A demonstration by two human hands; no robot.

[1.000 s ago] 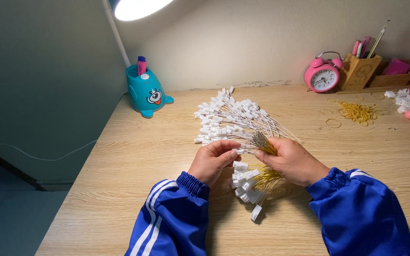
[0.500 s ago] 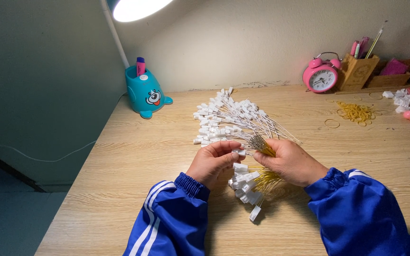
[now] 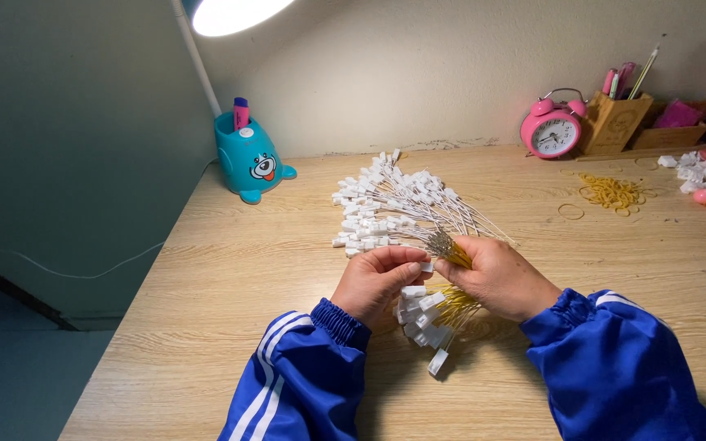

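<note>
My right hand point(image 3: 502, 278) grips a bunch of thin wires bound with a yellow band point(image 3: 456, 255); their white plastic tags point(image 3: 386, 208) fan out across the wooden desk point(image 3: 239, 269) toward the far left. My left hand point(image 3: 376, 282) meets the bunch at the bound end, thumb and fingertips pinching a white tag there. Under both hands lies a second cluster of white tags point(image 3: 423, 318) on yellow strings. Both arms wear blue sleeves with white stripes.
A teal animal-shaped pen holder point(image 3: 250, 159) stands at the back left under a lamp. A pink alarm clock point(image 3: 551, 129), wooden organisers point(image 3: 618, 121), a heap of yellow rubber bands point(image 3: 610, 193) and loose white tags point(image 3: 684, 173) sit at the back right.
Hands and bundle stay nearly in place; the left fingers have shifted slightly at the bound end of the bunch.
</note>
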